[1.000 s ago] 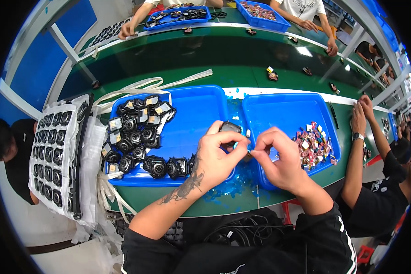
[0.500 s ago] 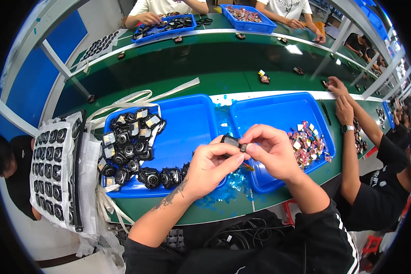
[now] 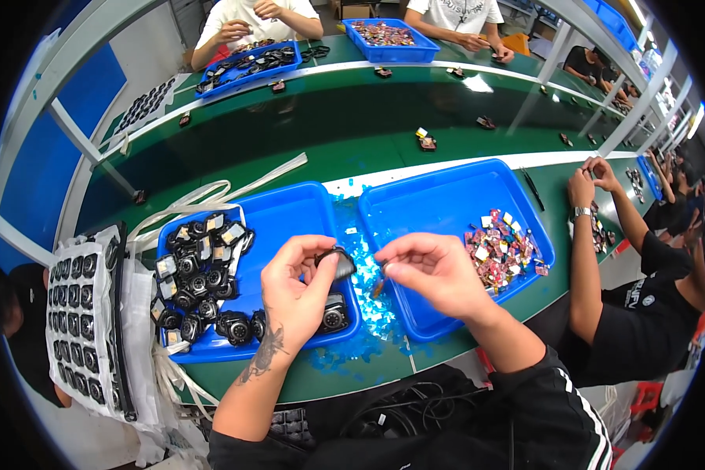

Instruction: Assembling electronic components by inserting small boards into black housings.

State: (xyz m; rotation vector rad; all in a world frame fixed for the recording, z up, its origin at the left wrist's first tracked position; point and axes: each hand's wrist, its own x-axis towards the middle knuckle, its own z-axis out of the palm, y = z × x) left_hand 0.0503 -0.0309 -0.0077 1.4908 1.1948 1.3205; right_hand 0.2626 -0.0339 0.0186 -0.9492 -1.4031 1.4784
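Observation:
Above the gap between two blue trays, my left hand [image 3: 290, 290] pinches a dark, smooth-faced watch-like case [image 3: 338, 263] between thumb and fingers. A little to the right, my right hand [image 3: 439, 276] has thumb and forefinger pressed together on a small dark piece, mostly hidden by the fingertips. A thin orange-brown strip [image 3: 379, 288] shows just below that pinch. The hands are apart. To the left, the left blue tray [image 3: 290, 205] holds several black watch-like cases [image 3: 200, 274]. The right blue tray [image 3: 439, 188] holds a heap of small red, white and yellow parts [image 3: 505, 247].
Blue film scraps [image 3: 376, 313] litter the green bench between the trays. At far left stands a padded rack of black cases [image 3: 74, 313]. White straps [image 3: 251, 184] lie behind the left tray. A conveyor [image 3: 329, 117] carries small parts. A co-worker's arms [image 3: 591, 243] are at right.
My hands have separated, the left moving left with the case and the right slightly left and down. The whole view has shifted. The co-worker at right has brought both hands together.

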